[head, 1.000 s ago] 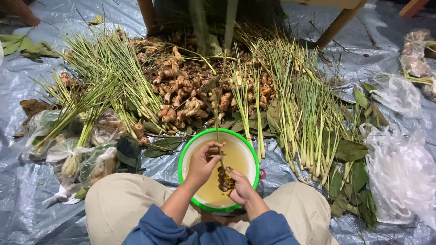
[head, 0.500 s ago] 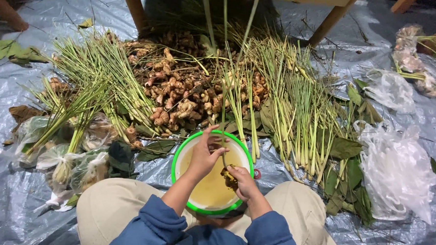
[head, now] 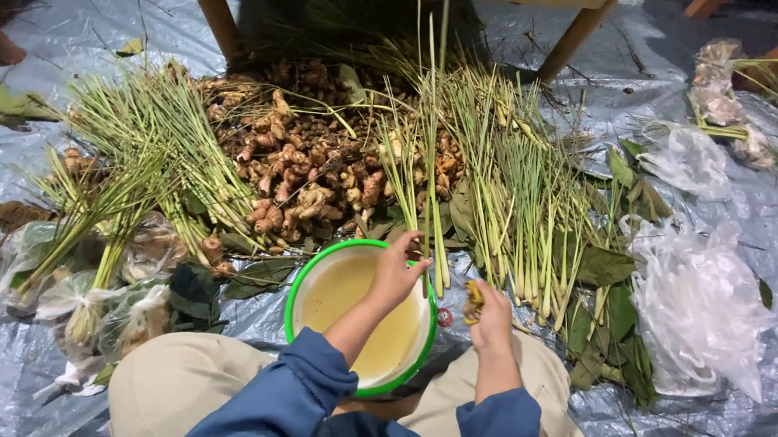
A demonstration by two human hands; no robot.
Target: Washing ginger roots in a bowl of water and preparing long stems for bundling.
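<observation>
A green-rimmed bowl (head: 305, 288) of cloudy yellowish water sits between my knees. My left hand (head: 397, 272) hovers over the bowl's far right rim, fingers curled around something thin that I cannot make out. Just right of the bowl, my right hand (head: 489, 315) grips a small yellow-brown piece of root (head: 473, 297). Directly beyond the bowl lies a heap of knobbly brown roots (head: 308, 170). Lemongrass stalks (head: 510, 178) lie right of my hands.
More lemongrass bundles (head: 142, 159) lie at the left on the grey plastic sheet (head: 756, 220). Clear plastic bags (head: 699, 310) and green leaves (head: 605, 266) are at the right, bagged greens (head: 104, 301) at the left. Wooden table legs (head: 573, 36) stand behind the pile.
My right hand has moved out of the bowl to its right side with the root piece. My left hand has shifted to the bowl's right rim. The view has swung slightly.
</observation>
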